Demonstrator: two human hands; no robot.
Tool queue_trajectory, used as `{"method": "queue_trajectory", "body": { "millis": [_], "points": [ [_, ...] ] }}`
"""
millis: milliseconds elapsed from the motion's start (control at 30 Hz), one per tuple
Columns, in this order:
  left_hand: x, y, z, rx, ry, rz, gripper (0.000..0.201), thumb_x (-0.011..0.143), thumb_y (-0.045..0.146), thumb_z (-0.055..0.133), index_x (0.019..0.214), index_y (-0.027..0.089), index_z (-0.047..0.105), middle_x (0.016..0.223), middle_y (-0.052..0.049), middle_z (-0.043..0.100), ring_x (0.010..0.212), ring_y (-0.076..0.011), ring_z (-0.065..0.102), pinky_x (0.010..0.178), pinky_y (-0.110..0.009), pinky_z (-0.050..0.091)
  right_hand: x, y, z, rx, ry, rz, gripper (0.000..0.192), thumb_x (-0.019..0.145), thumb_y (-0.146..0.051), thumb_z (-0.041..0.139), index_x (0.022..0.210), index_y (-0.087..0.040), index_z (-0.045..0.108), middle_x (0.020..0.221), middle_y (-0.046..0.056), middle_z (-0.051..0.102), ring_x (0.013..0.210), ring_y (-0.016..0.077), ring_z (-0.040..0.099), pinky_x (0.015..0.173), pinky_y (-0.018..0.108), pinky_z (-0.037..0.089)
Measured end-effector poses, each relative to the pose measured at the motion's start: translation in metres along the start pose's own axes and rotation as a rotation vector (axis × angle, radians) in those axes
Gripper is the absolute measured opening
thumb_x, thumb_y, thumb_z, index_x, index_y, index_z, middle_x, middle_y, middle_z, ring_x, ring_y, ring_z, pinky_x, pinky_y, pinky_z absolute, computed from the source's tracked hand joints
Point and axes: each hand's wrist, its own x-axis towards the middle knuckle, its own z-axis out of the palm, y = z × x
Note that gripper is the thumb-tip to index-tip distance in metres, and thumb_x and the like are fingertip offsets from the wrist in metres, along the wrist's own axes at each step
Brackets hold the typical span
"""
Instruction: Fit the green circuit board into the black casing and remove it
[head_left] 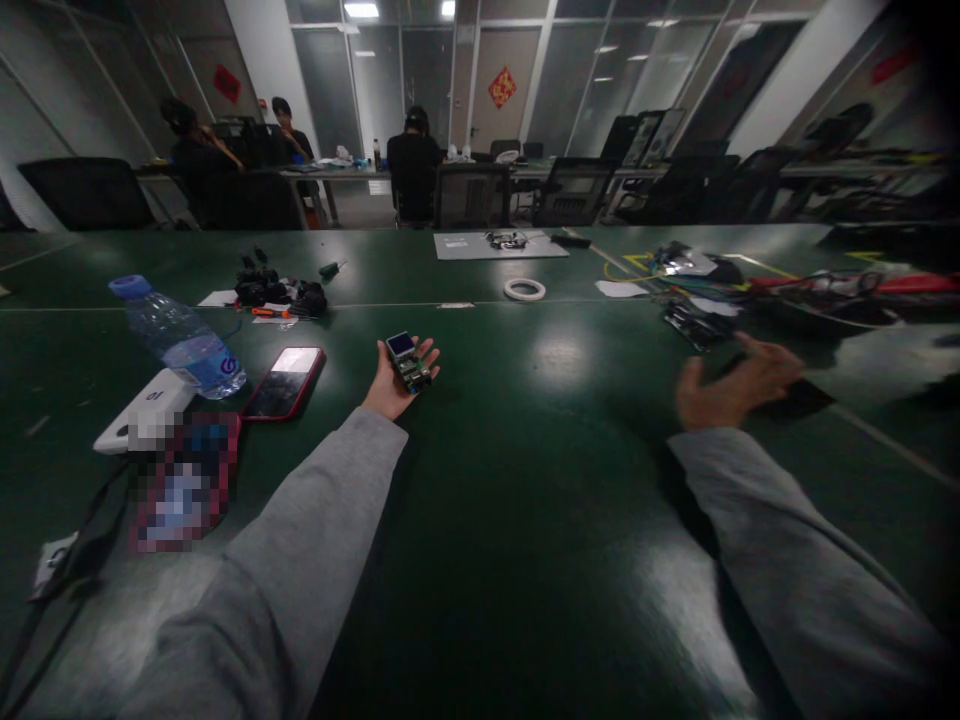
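Note:
My left hand [391,385] lies palm up on the green table [525,480] and holds a small circuit board with a little blue screen [408,362]. My right hand [731,385] hovers over the table to the right, fingers spread, blurred by motion. It is next to a flat dark object [799,398] on the table; whether it touches it I cannot tell. Both arms wear grey sleeves.
Left of my hand lie a red-cased phone [285,382], a water bottle [180,340] on its side and a white box [142,410]. Dark parts and tools [277,290], a tape ring [523,289], a grey mat [499,244] and cluttered cables [705,290] sit farther back. People sit at distant desks.

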Motion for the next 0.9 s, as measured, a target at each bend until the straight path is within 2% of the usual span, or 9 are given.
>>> {"method": "queue_trajectory", "body": {
  "millis": [133, 200, 267, 333, 433, 567, 667, 767, 900],
  "points": [
    [0.000, 0.000, -0.001, 0.000, 0.002, -0.011, 0.057, 0.091, 0.066, 0.035, 0.108, 0.020, 0.063, 0.118, -0.009, 0.068, 0.117, -0.0243, 0.061, 0.098, -0.043, 0.048, -0.089, -0.151, -0.009, 0.376, -0.259, -0.418, 0.048, 0.087, -0.033, 0.053, 0.133, -0.020, 0.048, 0.131, 0.014, 0.044, 0.128, 0.0291, 0.038, 0.107, 0.053, 0.031],
    [0.000, 0.000, -0.001, -0.008, 0.003, -0.011, 0.057, 0.091, 0.067, 0.035, 0.105, 0.020, 0.064, 0.112, -0.008, 0.070, 0.112, -0.0237, 0.063, 0.097, -0.043, 0.049, -0.126, -0.214, -0.017, 0.535, -0.451, -0.600, 0.040, 0.092, -0.031, 0.046, 0.132, -0.024, 0.050, 0.130, 0.010, 0.047, 0.127, 0.0269, 0.042, 0.107, 0.050, 0.032],
    [0.000, 0.000, -0.002, -0.020, 0.002, -0.014, 0.058, 0.091, 0.067, 0.033, 0.103, 0.019, 0.064, 0.108, -0.008, 0.071, 0.110, -0.0231, 0.064, 0.097, -0.041, 0.049, -0.151, -0.260, -0.021, 0.643, -0.624, -0.735, 0.038, 0.094, -0.028, 0.043, 0.132, -0.028, 0.051, 0.135, 0.007, 0.048, 0.130, 0.0261, 0.040, 0.110, 0.048, 0.031],
    [-0.001, 0.000, -0.003, -0.029, -0.009, -0.020, 0.058, 0.091, 0.067, 0.033, 0.103, 0.019, 0.065, 0.107, -0.008, 0.071, 0.110, -0.0225, 0.064, 0.098, -0.039, 0.049, -0.164, -0.287, -0.019, 0.691, -0.720, -0.813, 0.039, 0.096, -0.028, 0.041, 0.134, -0.029, 0.051, 0.140, 0.005, 0.046, 0.134, 0.0256, 0.037, 0.112, 0.048, 0.030],
    [-0.004, 0.002, -0.001, -0.022, -0.015, -0.023, 0.060, 0.090, 0.068, 0.036, 0.108, 0.019, 0.066, 0.109, -0.009, 0.071, 0.109, -0.0228, 0.065, 0.100, -0.039, 0.048, -0.168, -0.301, -0.006, 0.694, -0.768, -0.827, 0.044, 0.096, -0.029, 0.044, 0.139, -0.027, 0.047, 0.147, 0.006, 0.039, 0.135, 0.0279, 0.036, 0.111, 0.050, 0.032],
    [-0.010, 0.004, 0.003, 0.015, -0.002, -0.042, 0.075, 0.087, 0.073, 0.033, 0.121, 0.013, 0.064, 0.111, -0.015, 0.070, 0.110, -0.0268, 0.064, 0.100, -0.041, 0.048, -0.165, -0.297, 0.008, 0.700, -0.789, -0.755, 0.049, 0.097, -0.032, 0.044, 0.145, -0.028, 0.040, 0.152, 0.005, 0.032, 0.133, 0.0295, 0.038, 0.107, 0.052, 0.037],
    [-0.012, 0.005, 0.004, 0.019, 0.004, -0.005, 0.076, 0.087, 0.073, 0.032, 0.124, 0.013, 0.063, 0.111, -0.014, 0.070, 0.108, -0.0266, 0.064, 0.099, -0.040, 0.048, -0.165, -0.293, 0.011, 0.769, -0.784, -0.689, 0.052, 0.096, -0.033, 0.045, 0.148, -0.029, 0.036, 0.152, 0.005, 0.031, 0.136, 0.0279, 0.035, 0.111, 0.051, 0.036],
    [-0.012, 0.007, 0.002, 0.005, 0.016, 0.019, 0.069, 0.089, 0.070, 0.032, 0.120, 0.018, 0.065, 0.099, -0.010, 0.073, 0.096, -0.0226, 0.067, 0.091, -0.036, 0.051, -0.164, -0.293, 0.015, 0.889, -0.748, -0.615, 0.052, 0.097, -0.034, 0.043, 0.148, -0.026, 0.034, 0.150, 0.007, 0.031, 0.139, 0.0237, 0.032, 0.118, 0.045, 0.031],
    [-0.013, 0.009, 0.003, 0.016, -0.012, -0.013, 0.067, 0.089, 0.071, 0.030, 0.113, 0.020, 0.068, 0.088, -0.007, 0.072, 0.080, -0.0176, 0.067, 0.074, -0.028, 0.052, -0.163, -0.291, 0.023, 1.004, -0.711, -0.444, 0.054, 0.095, -0.039, 0.047, 0.145, -0.023, 0.035, 0.140, 0.011, 0.037, 0.134, 0.0218, 0.037, 0.118, 0.043, 0.032]
  ]
}}
